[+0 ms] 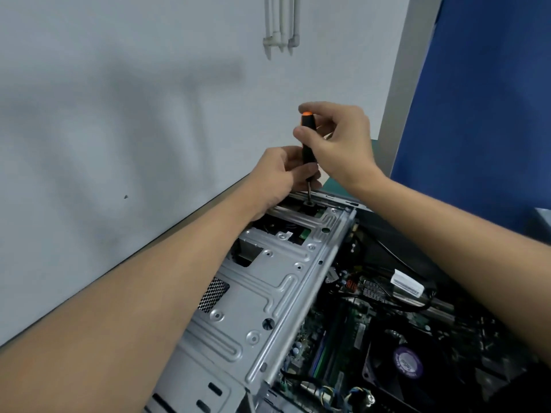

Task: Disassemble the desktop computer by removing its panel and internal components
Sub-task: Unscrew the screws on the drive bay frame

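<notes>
From the head camera, a pale grey wall (119, 114) fills the upper left, with white pipes (280, 28) high on it and a blue partition (477, 99) on the right. Both bare forearms stretch forward over the open computer case (334, 231), which lies low in the middle and right of the picture. The forearms cover its near left edge and part of its right side.

The screwdriver (308, 150), black with an orange cap, stands nearly upright at the far end of the case. The right hand (346, 141) pinches the top of its handle between thumb and curled fingers, one fingertip over the cap. The left hand (275, 177) has its fingers curled round the lower handle and hides most of the shaft.

The tip goes into a dark opening in the metal cage (268, 281). I cannot make out a screw there.

Inside the case, beside the cage, lie a green circuit board (337, 332), a black fan (408, 362) with a purple label, and dark cables ending in a white plug (407, 284). The near corner is cut off and blurred.
</notes>
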